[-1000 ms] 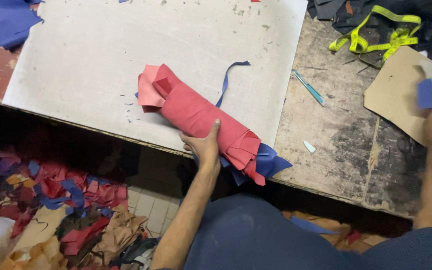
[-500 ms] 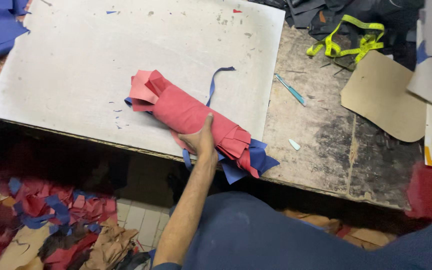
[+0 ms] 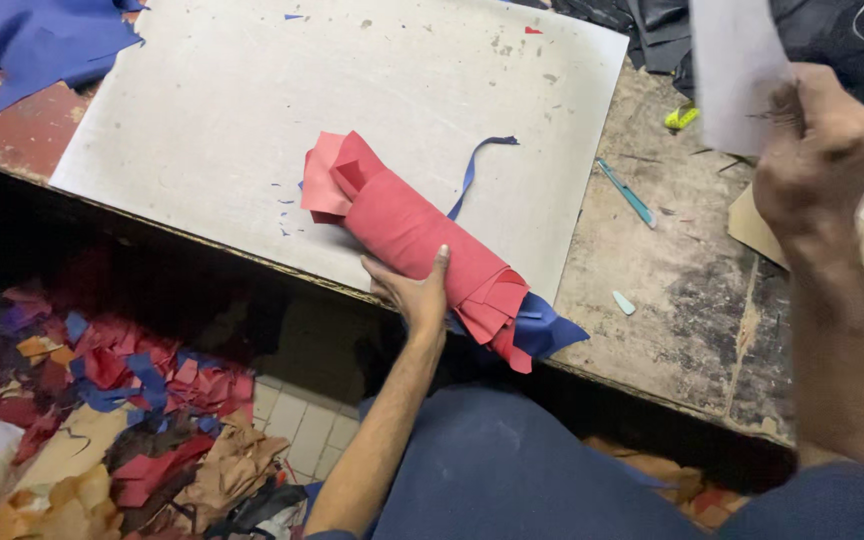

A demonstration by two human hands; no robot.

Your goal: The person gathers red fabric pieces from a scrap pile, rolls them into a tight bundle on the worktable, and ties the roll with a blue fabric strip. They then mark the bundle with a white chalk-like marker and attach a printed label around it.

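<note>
Left hand: laid flat on the near side of the red roll, fingers spread along it, pressing rather than clenched; grip wide, wrapped round nothing.
Right hand: raised at the right of the view, grip narrow and closed on the lower edge of a pale grey sheet.
Red roll: rolled red sheet material lying slantwise on the white board, loose pink-red flaps at its far end, folded layers at its near end jutting past the board's front edge.
Blue piece: tucked under the roll's near end, poking out over the edge of the surface.
Blue strip: thin curl lying on the board, touching the roll's far side.
White board: large, scuffed, flat on the surface, carrying the roll.
Surface: worn, stained wood, bare to the right of the board.
Teal tool: slim, lying on the wood just beside the board's right edge.
Blue fabric: heaped at the far left corner.
Floor scraps: red, blue and tan offcuts piled below the surface at left.
</note>
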